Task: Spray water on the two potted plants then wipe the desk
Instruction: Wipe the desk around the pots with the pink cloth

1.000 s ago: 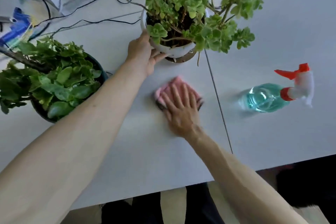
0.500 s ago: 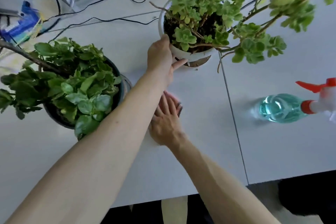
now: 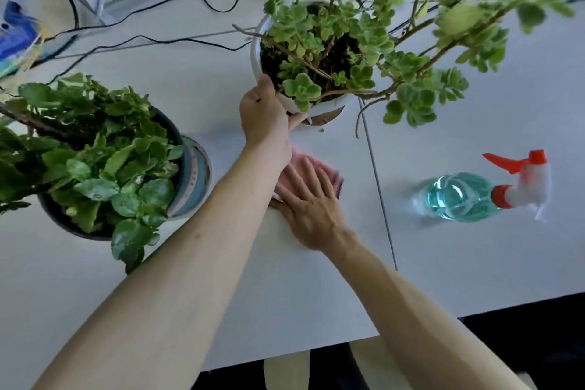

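My left hand [image 3: 266, 117] grips the near rim of the white pot [image 3: 319, 106], which holds a branching succulent [image 3: 342, 51] and looks tilted off the desk on its near side. Just below it my right hand [image 3: 311, 199] lies flat, fingers spread, pressing a pink cloth [image 3: 299, 165] onto the white desk [image 3: 285, 301]. My left forearm crosses over part of the cloth. A second plant with broad dark leaves stands in a dark pot [image 3: 186, 174] at the left. The teal spray bottle [image 3: 459, 198] with a red trigger lies on its side at the right.
Black cables [image 3: 177, 38] run across the back of the desk. A blue and yellow object [image 3: 15, 38] sits at the far left edge. A seam between two desk panels [image 3: 376, 187] runs front to back, right of my right hand. The desk's front edge is close below.
My right hand with the pink cloth slid left under my left forearm, then back to the right, so the cloth shows again. My left hand has kept its hold on the white pot.
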The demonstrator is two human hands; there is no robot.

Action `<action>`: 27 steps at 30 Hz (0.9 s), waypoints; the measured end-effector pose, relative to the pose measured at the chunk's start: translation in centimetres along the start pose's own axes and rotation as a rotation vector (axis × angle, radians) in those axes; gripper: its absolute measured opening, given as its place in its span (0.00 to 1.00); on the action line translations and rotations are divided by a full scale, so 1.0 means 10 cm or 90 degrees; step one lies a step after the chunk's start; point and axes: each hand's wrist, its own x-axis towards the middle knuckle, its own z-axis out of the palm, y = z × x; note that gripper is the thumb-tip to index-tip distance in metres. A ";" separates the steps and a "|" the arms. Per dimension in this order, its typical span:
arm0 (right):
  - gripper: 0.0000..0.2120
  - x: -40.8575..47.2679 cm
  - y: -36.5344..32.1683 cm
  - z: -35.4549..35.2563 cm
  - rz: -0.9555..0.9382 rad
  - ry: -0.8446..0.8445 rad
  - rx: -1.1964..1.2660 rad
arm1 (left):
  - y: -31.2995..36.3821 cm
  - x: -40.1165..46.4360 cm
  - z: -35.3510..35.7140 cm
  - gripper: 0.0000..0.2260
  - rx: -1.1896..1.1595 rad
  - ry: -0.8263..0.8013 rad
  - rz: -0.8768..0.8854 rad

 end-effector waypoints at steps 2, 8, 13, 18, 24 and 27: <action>0.24 -0.22 0.26 -0.01 0.086 0.046 0.019 | 0.00 0.00 0.06 0.12 -0.014 0.016 -0.002; 0.28 0.07 0.64 -0.31 0.510 0.253 0.144 | 0.08 0.04 0.22 0.12 -0.044 0.019 -0.009; 0.27 0.71 0.72 -0.65 0.394 0.294 0.314 | 0.09 0.05 0.20 0.11 -0.022 0.016 -0.001; 0.34 0.64 0.39 -0.28 0.292 0.141 0.118 | 0.10 0.02 0.23 0.11 -0.008 0.030 0.002; 0.27 -0.18 -0.26 0.21 0.013 0.070 0.074 | 0.09 -0.06 0.22 0.12 0.037 0.027 0.007; 0.22 -0.84 -0.23 0.36 -0.049 0.036 0.062 | 0.03 -0.18 0.14 0.12 0.091 0.027 0.020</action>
